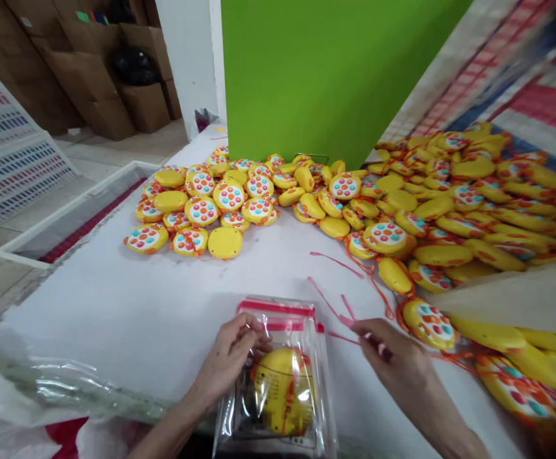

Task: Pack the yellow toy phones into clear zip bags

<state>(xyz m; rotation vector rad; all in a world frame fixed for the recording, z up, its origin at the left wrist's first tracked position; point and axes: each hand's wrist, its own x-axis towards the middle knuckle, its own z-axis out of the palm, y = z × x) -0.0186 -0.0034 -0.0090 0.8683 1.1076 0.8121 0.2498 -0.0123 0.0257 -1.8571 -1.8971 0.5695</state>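
Observation:
In front of me lies a clear plastic bag (285, 338) with pink bands near its top, over other clear bags. Inside it is a yellow toy (282, 389), its printed back facing up. The curled fingers of my left hand (233, 350) grip the bag's left side near the top. To the right, my right hand (397, 360) pinches a thin pink strip (346, 320) just above the table, apart from the bag. Several loose pink strips (338, 262) lie beyond that hand.
Yellow toys (230, 194) with coloured buttons sit in a group at the back. A larger heap (443, 207) spreads down the right side, with orange cords among it. A green panel (326, 76) stands behind. White baskets (14, 153) and cardboard boxes (91, 89) are left.

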